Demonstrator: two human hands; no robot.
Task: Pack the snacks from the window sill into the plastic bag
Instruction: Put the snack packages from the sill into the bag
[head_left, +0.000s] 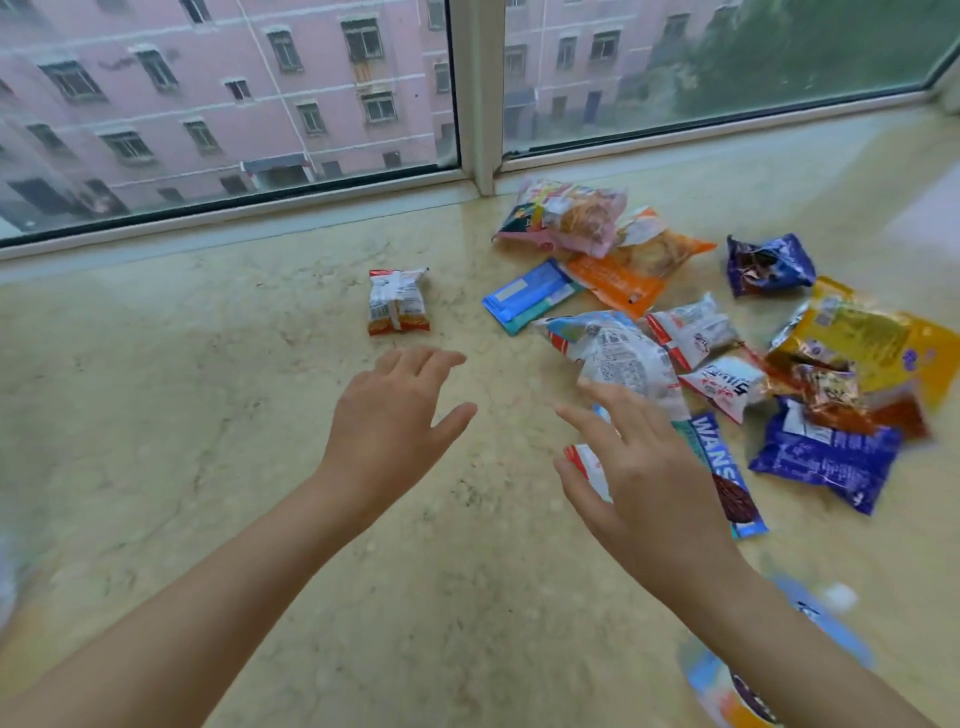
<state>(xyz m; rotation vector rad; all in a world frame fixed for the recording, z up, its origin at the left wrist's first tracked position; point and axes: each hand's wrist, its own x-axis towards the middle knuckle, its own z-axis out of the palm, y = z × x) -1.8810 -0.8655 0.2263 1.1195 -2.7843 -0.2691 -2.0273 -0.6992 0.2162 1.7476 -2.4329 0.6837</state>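
Several snack packets lie scattered on the marble window sill (208, 415), mostly at the right. A small red-and-white packet (398, 301) lies alone near the middle. My left hand (395, 415) hovers just below it, fingers spread, holding nothing. My right hand (639, 467) reaches with spread fingers over a white crinkled packet (618, 353) and a blue "WANS" biscuit packet (727, 478), partly hiding them. Further right lie a purple packet (769, 265), a yellow packet (857, 338) and a dark blue packet (831, 457). No plastic bag is clearly visible.
The window glass and its white frame post (480, 104) bound the sill at the back. An orange packet (634, 270) and a light blue flat packet (530, 296) lie near the post. A blurred blue-and-orange packet (737, 680) sits under my right forearm.
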